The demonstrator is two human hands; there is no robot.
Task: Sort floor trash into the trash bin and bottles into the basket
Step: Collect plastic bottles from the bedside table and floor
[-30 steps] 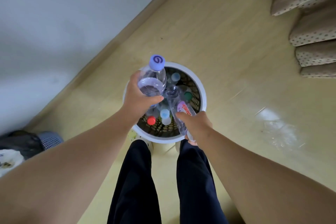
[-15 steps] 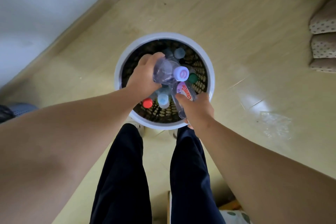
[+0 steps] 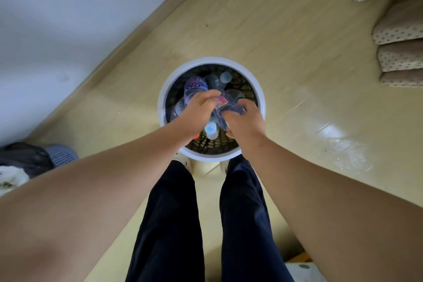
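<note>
Right hand curls round the red-labelled bottle. Left hand lies bent over the purple-labelled bottle, and I cannot tell if it grips. Both bottles sit inside the white-rimmed basket among other capped bottles. The dark-bagged trash bin stands at the basket's 8 o'clock.

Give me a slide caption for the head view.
Left hand and right hand on clear bottles inside a white-rimmed basket on a wooden floor.

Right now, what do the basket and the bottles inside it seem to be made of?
The basket: probably plastic, going by its smooth matte white rim and dark lattice wall. The bottles: thin clear plastic, see-through and glossy, with coloured caps.
</note>
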